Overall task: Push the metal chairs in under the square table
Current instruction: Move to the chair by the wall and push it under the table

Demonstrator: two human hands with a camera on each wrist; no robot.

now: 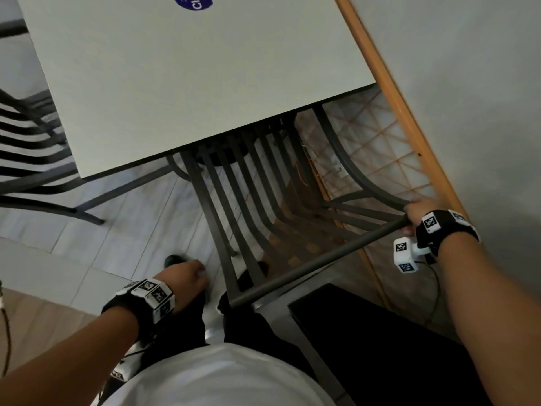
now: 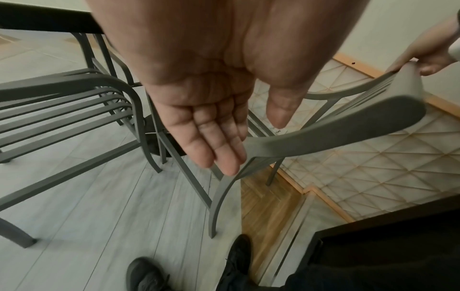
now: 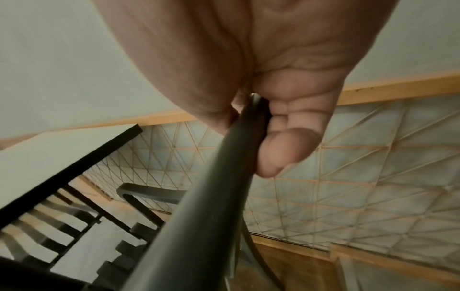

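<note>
A grey metal slatted chair (image 1: 251, 200) stands before me, its seat partly under the white square table (image 1: 175, 83). My right hand (image 1: 415, 215) grips the right end of the chair's top rail (image 1: 322, 259); in the right wrist view the fingers (image 3: 291, 122) curl round that rail (image 3: 199, 216). My left hand (image 1: 187, 276) hangs free just left of the rail's left end, holding nothing. The left wrist view shows the left hand (image 2: 224, 141) with fingers nearly straight, beside the rail (image 2: 336, 128). A second metal chair (image 1: 29, 148) stands at the table's left side, its seat out from under the top.
A wall with an orange wooden skirting (image 1: 380, 77) runs close along the right of the chair. A low black piece of furniture (image 1: 380, 332) sits at my right leg. My dark shoes (image 2: 147, 275) stand on the pale plank floor (image 2: 99, 216) behind the chair.
</note>
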